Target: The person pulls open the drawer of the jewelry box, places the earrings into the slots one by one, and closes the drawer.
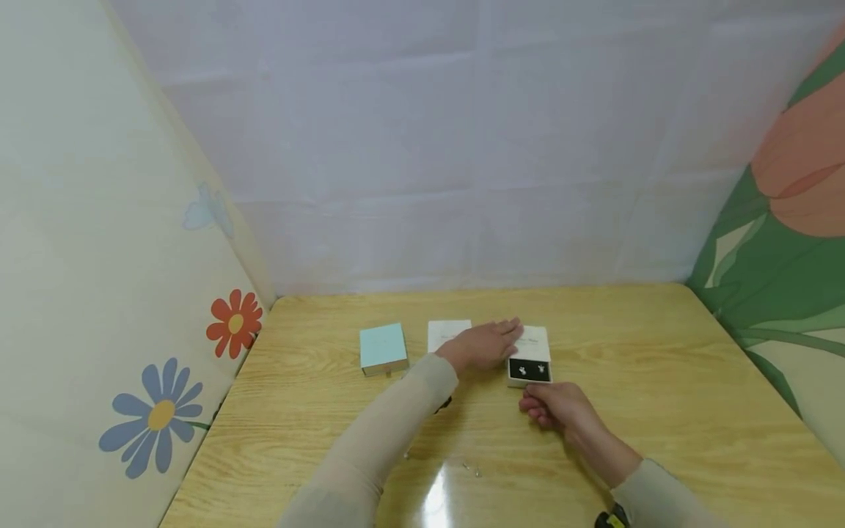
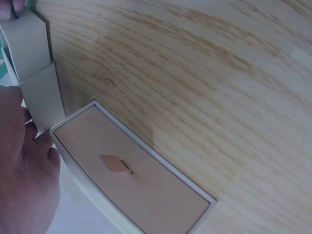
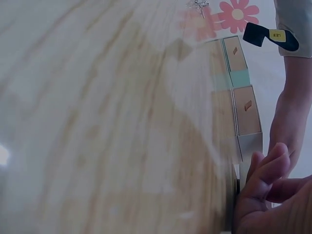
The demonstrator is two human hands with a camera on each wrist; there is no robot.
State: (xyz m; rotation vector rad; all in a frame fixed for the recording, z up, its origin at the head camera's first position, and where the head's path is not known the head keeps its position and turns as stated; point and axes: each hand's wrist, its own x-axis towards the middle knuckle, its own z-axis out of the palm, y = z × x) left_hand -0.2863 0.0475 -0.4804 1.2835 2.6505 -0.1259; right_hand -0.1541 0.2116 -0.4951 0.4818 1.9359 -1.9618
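A white drawer-style jewellery box (image 1: 536, 339) stands on the table with its drawer (image 2: 27, 41) slid partly out toward the person. Two small silvery earrings (image 1: 522, 371) sit on the black insert inside that drawer. My left hand (image 1: 482, 346) lies against the left side of the box's sleeve, its fingers stretched out. At the drawer's front, my right hand (image 1: 560, 408) pinches a small dark pull tab (image 2: 14, 10) between its fingertips. To the left is a second white box (image 1: 449, 334), partly behind my left forearm; its beige front (image 2: 126, 170) carries a tan pull tab.
A teal box (image 1: 384, 346) with a beige front stands farther left. Small silvery jewellery pieces (image 1: 478, 473) lie on the wooden table (image 1: 317, 440) near the person. A white cloth (image 1: 462, 147) hangs behind the table, and flower-printed panels (image 1: 161, 414) flank it.
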